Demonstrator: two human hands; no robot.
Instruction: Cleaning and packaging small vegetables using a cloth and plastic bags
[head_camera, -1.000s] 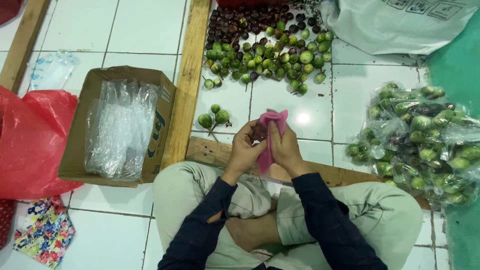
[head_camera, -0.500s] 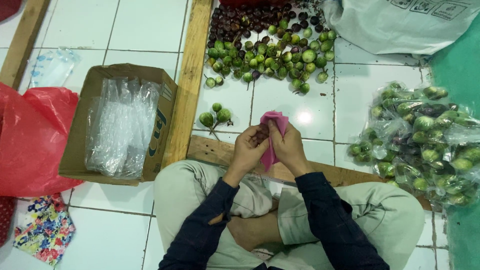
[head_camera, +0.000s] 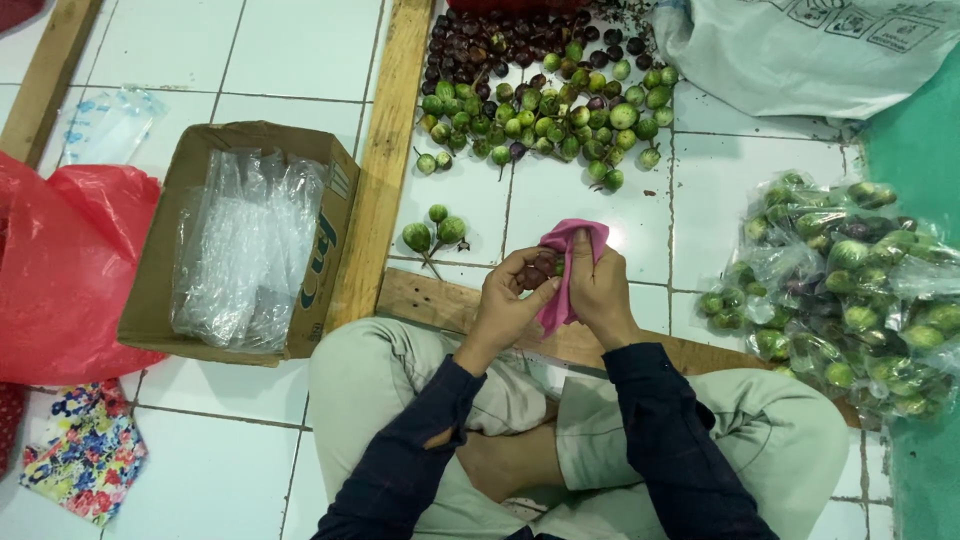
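A small dark fruit (head_camera: 540, 268) is pinched in the left hand (head_camera: 510, 300) and rubbed with a pink cloth (head_camera: 566, 270) gripped by the right hand (head_camera: 603, 290), above the tiled floor (head_camera: 300, 60), where it could be dropped if squeezed loosely.

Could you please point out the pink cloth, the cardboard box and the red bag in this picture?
pink cloth (head_camera: 573, 240): head view, on its upper fold above the hands.
cardboard box (head_camera: 160, 262): head view, on its left wall.
red bag (head_camera: 60, 270): head view, on the middle of its crumpled plastic.
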